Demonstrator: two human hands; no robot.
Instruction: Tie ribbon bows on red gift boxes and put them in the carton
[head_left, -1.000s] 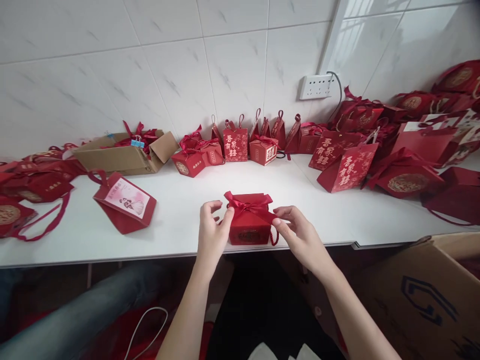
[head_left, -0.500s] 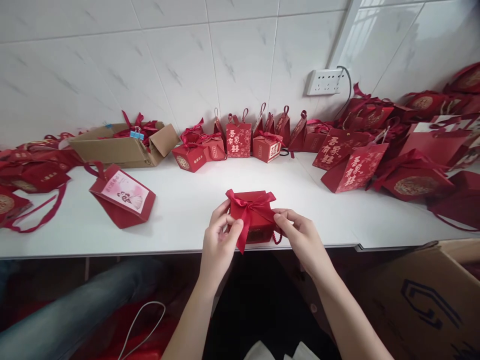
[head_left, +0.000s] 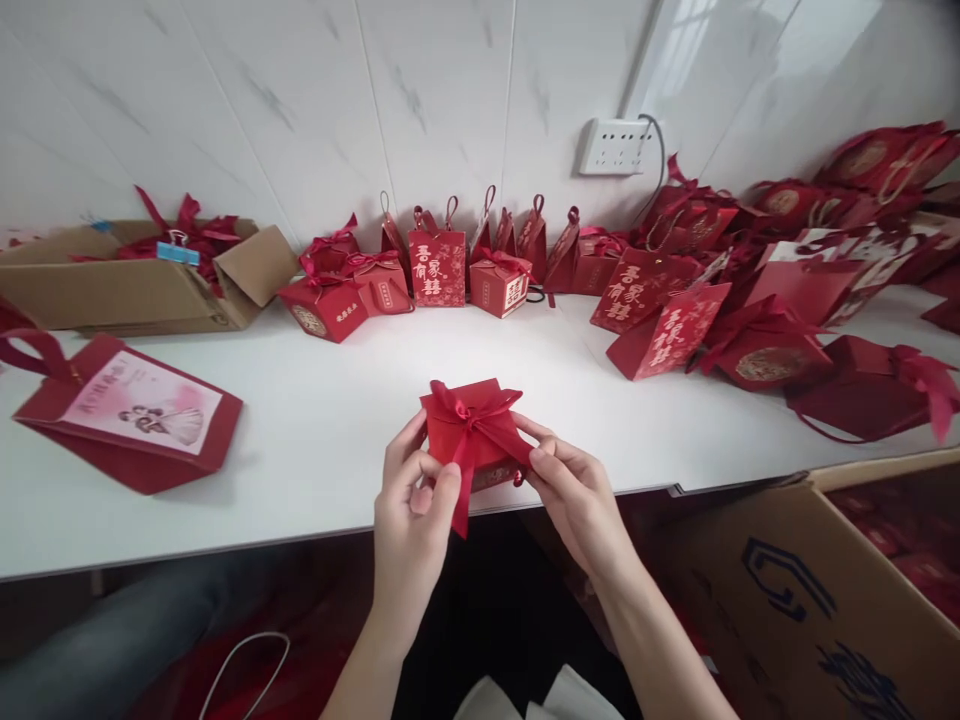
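A small red gift box (head_left: 444, 430) with a red satin ribbon (head_left: 471, 424) tied in a bow on its lid is between my hands at the table's front edge. My left hand (head_left: 412, 500) is closed at the box's left side, its thumb beside the hanging ribbon tail and its fingers partly hidden behind the box. On the right, my right hand (head_left: 566, 485) pinches the other ribbon tail between thumb and fingers, near the box's right corner. Part of a dark red cord shows by that corner.
On the white table (head_left: 337, 430), a red box with a picture of a couple (head_left: 150, 410) lies at left. Behind it stands an open carton (head_left: 135, 285). Small red boxes (head_left: 439, 268) line the wall; more pile up at right. A large carton (head_left: 780, 590) stands below right.
The view has turned right, so table items sit further left. The gift box has tilted a little, and my hands still hold it and its ribbon.
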